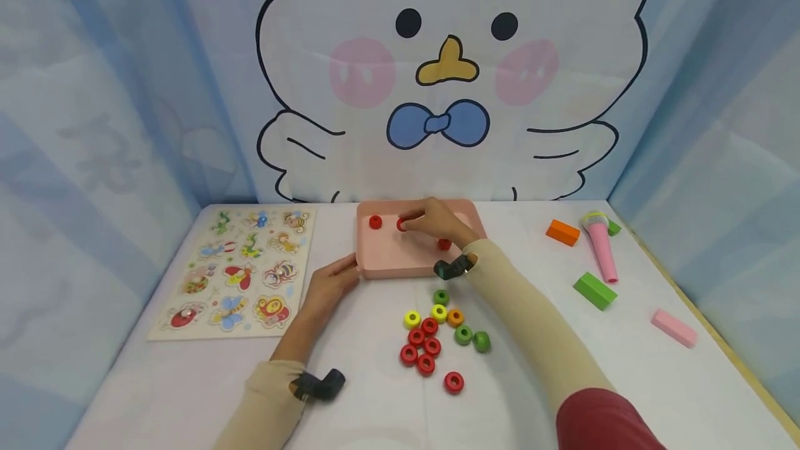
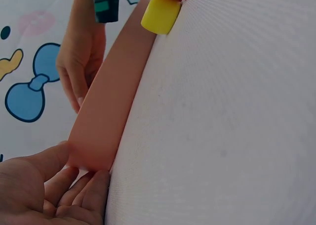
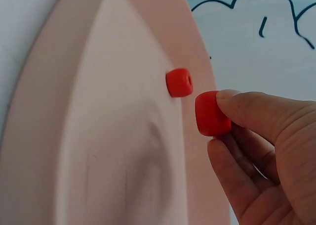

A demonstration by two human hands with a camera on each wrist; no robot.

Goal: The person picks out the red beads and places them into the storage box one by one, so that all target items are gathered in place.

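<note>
My right hand (image 1: 432, 219) is over a shallow pink tray (image 1: 394, 255). Between thumb and fingertips it pinches a red bead (image 3: 210, 113), held above the tray floor. Another red bead (image 3: 179, 82) sits inside near the far rim; in the head view that one (image 1: 375, 222) is toward the back left. A further red bead (image 1: 444, 244) lies in the tray below my right wrist. At the tray's front left corner, my left hand (image 1: 331, 282) grips the wall, thumb by the rim and fingers curled low against the side (image 2: 106, 96).
In front of the tray lie several loose red beads (image 1: 432, 346), yellow beads (image 1: 439, 313), green beads (image 1: 463, 335) and an orange bead (image 1: 455, 317). An insect picture board (image 1: 250, 276) is left. Right are a pink toy microphone (image 1: 603, 248), an orange block (image 1: 563, 232), green block (image 1: 596, 291) and pink block (image 1: 674, 328).
</note>
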